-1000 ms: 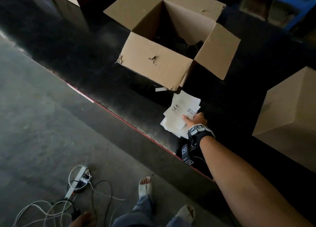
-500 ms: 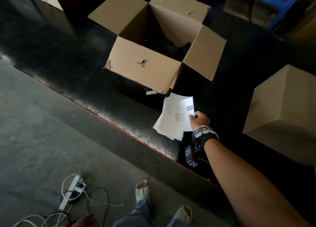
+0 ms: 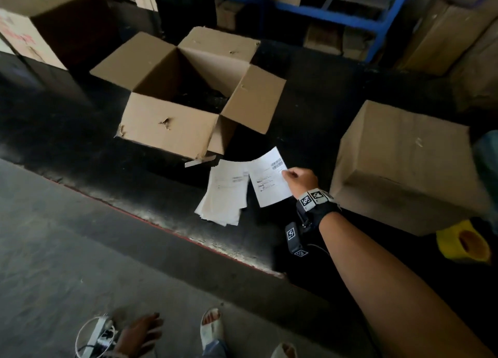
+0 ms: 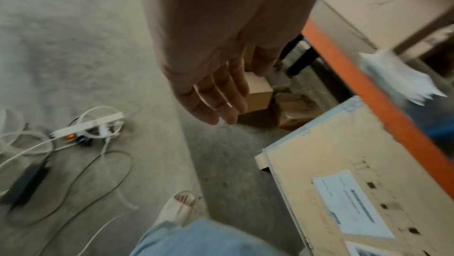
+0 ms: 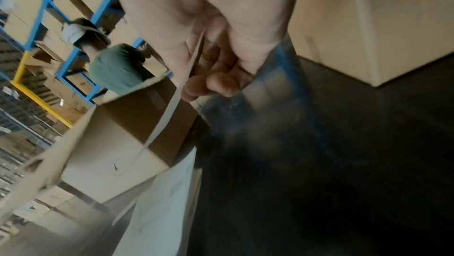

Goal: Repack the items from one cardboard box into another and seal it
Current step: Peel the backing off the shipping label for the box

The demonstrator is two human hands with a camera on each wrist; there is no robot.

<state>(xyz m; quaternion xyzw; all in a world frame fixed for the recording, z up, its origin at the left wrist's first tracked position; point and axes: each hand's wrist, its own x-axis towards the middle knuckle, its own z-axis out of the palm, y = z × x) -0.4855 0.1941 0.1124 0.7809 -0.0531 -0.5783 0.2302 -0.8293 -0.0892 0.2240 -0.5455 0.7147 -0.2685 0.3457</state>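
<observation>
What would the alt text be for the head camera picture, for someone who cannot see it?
A person's right hand pinches one printed sheet lifted off a stack of papers on a dark platform. An open cardboard box stands just behind the papers and a closed cardboard box to the right. The left hand hangs open near the floor.

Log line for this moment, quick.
right hand pinches top sheet | paper stack on table | open box behind | left hand idle, relaxed
</observation>
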